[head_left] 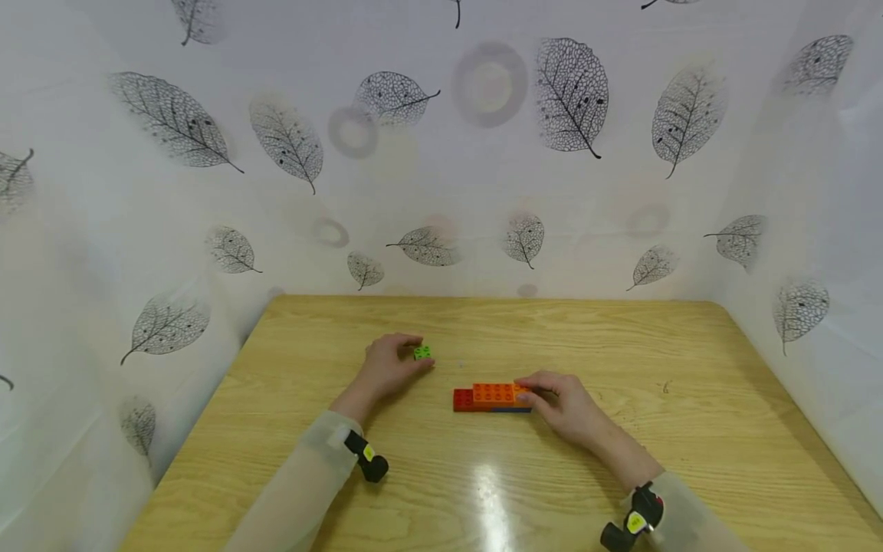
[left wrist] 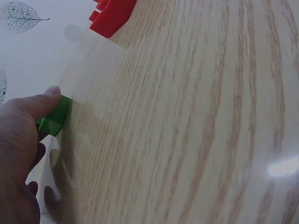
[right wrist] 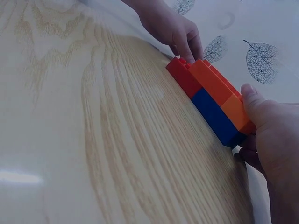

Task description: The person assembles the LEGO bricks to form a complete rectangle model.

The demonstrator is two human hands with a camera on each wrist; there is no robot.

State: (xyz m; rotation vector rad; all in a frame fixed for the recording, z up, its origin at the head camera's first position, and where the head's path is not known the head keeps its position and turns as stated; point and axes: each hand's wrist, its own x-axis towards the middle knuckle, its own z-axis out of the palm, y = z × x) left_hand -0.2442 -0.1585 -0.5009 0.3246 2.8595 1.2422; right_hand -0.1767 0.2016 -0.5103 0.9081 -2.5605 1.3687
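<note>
A small green toy brick [head_left: 422, 353] stands on the table between the thumb and fingers of my left hand [head_left: 389, 365], which pinches it. In the left wrist view the thumb lies against the side of the green brick. My right hand [head_left: 567, 408] grips the right end of a joined stack of bricks. Its lower layer is a red brick [right wrist: 183, 76] and a blue brick [right wrist: 214, 115]. On top sit a long red-orange brick [right wrist: 209, 80] and a lighter orange brick [right wrist: 236, 113], with the right thumb on the lighter one. The red brick's studs show at the stack's left end.
The wooden table [head_left: 586, 337] reaches back to a pale curtain [head_left: 476, 169] printed with leaves, which also hangs along both sides. Small wrist cameras are strapped over both sleeves [head_left: 303, 475]. The stack lies a little right of and nearer than the green brick.
</note>
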